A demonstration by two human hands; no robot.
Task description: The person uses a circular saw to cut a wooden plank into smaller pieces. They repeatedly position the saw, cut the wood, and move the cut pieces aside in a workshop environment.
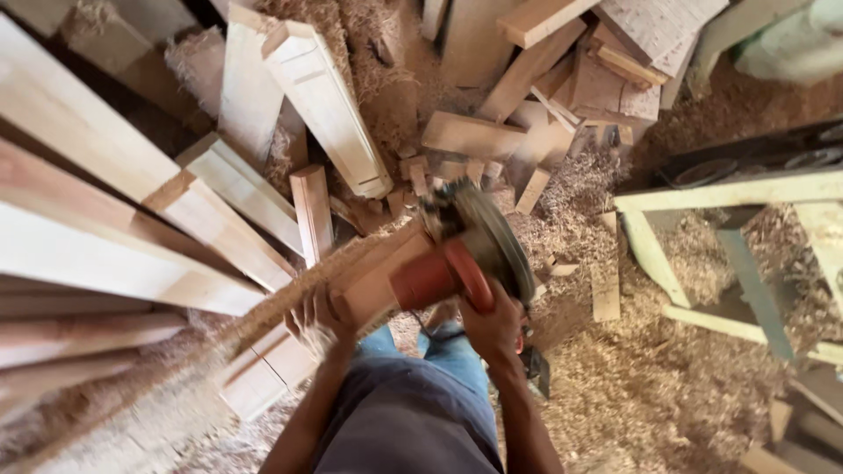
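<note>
My right hand [493,326] grips a red power tool with a round grey disc guard [474,254], held against the end of a long wooden piece [369,272]. My left hand [323,321] presses on that wooden piece just left of the tool. A stream of sawdust [176,369] sprays away to the lower left along the wood. My dark shorts and blue trousers [413,404] fill the bottom centre.
Long pale planks [97,219] are stacked at the left. Offcuts and boards [544,79] lie heaped at the top. Wood shavings [667,386] cover the floor. A pale green wooden frame stand [702,202] sits at the right.
</note>
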